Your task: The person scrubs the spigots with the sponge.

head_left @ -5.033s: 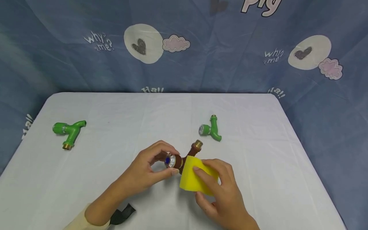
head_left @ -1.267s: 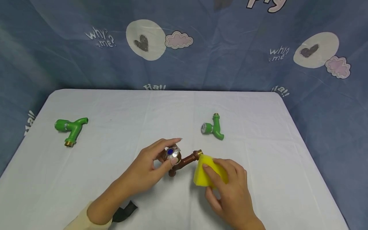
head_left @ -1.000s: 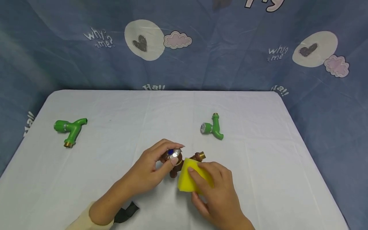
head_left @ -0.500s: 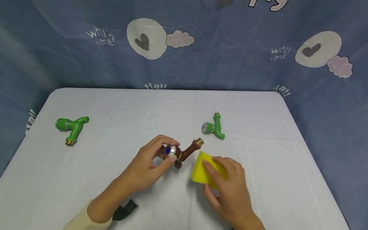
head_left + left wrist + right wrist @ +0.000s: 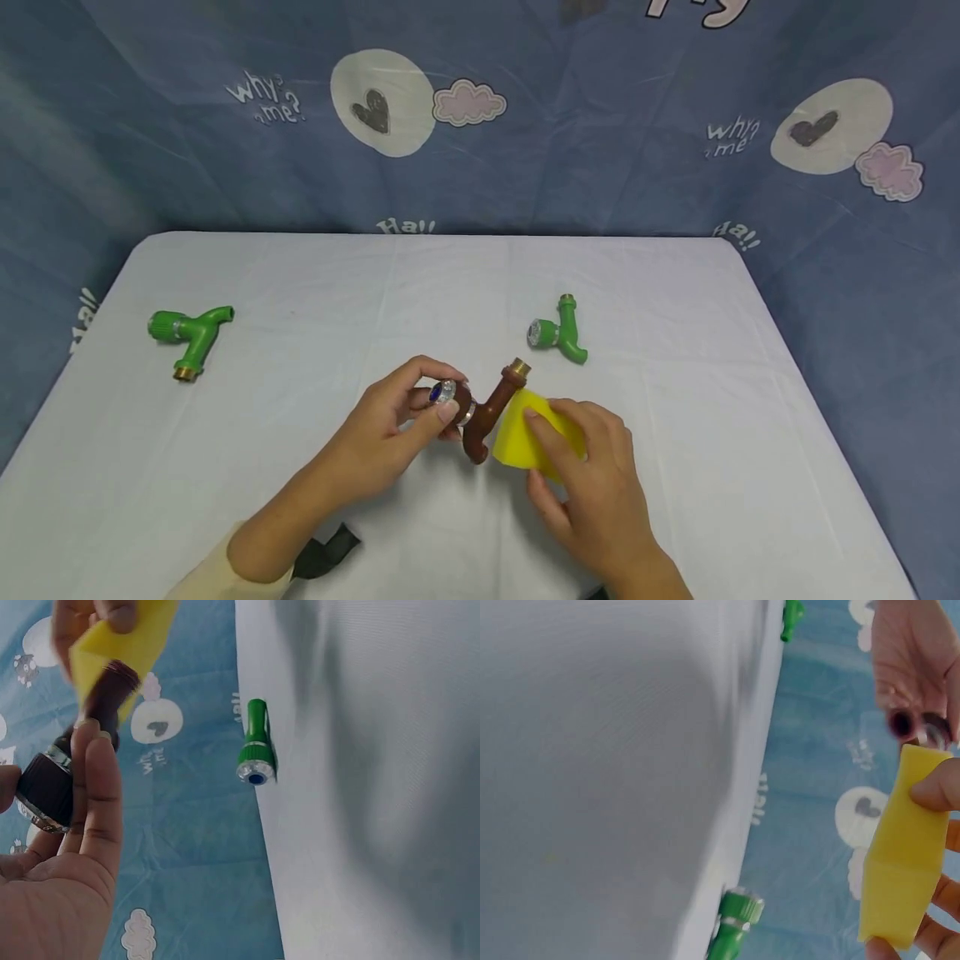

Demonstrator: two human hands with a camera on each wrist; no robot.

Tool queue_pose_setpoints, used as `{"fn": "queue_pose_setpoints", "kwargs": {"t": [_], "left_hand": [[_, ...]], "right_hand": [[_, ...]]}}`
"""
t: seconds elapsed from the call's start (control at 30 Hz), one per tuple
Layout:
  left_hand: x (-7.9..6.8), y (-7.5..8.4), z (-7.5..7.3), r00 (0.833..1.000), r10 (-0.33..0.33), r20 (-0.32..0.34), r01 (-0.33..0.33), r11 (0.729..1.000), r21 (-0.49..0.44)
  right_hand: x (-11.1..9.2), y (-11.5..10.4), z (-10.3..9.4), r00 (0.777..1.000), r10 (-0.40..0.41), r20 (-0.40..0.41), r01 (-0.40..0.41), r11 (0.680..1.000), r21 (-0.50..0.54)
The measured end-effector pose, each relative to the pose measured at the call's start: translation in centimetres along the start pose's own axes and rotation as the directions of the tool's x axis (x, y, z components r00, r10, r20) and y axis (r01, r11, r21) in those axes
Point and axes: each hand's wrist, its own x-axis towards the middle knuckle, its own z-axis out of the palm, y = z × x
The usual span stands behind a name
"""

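Note:
My left hand [image 5: 393, 429] grips a brown faucet [image 5: 489, 414] by its knob, which has a silver rim and a blue centre. The faucet is held above the table, its brass threaded end pointing up and away, its spout toward me. In my right hand [image 5: 592, 479] a yellow sponge [image 5: 536, 437] is pinched between thumb and fingers. The sponge's upper edge is right at the faucet's body, just below the threaded end. In the left wrist view the sponge [image 5: 127, 645] lies behind the brown pipe; the right wrist view shows the sponge [image 5: 904, 855] bent.
One green faucet [image 5: 193, 337] lies at the left of the white table [image 5: 337, 292], another green faucet [image 5: 562, 331] beyond my hands to the right. A black strap [image 5: 327, 552] is by my left wrist. A blue printed cloth [image 5: 600, 167] hangs behind the table.
The sponge has passed back and forth along the brown faucet. Since half a second ago, my left hand has turned the faucet so its spout swings toward me, and the sponge has come closer to it.

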Motion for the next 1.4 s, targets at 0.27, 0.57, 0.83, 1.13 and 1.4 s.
{"fn": "queue_pose_setpoints", "kwargs": {"t": [0.27, 0.57, 0.83, 1.13, 1.4], "left_hand": [[0.2, 0.1, -0.2, 1.0, 0.014, 0.024, -0.014, 1.0, -0.025], [0.2, 0.0, -0.2, 0.999, 0.032, 0.022, -0.031, 0.999, -0.022], [0.3, 0.0, 0.1, 0.999, 0.045, 0.021, -0.045, 0.999, 0.003], [0.4, 0.1, 0.3, 0.997, 0.078, -0.022, -0.073, 0.981, 0.181], [0.3, 0.0, 0.7, 0.993, 0.106, 0.058, -0.117, 0.964, 0.237]], "right_hand": [[-0.2, -0.2, -0.6, 0.999, -0.016, -0.031, 0.017, 1.0, 0.021], [0.9, -1.3, -0.8, 0.985, -0.124, -0.122, 0.132, 0.989, 0.064], [0.0, -0.5, -0.5, 0.998, -0.021, -0.06, 0.023, 0.999, 0.029], [0.5, -1.1, -1.3, 0.995, -0.066, -0.079, 0.072, 0.994, 0.08], [2.2, -2.5, -1.6, 0.988, -0.141, -0.058, 0.146, 0.986, 0.078]]}}
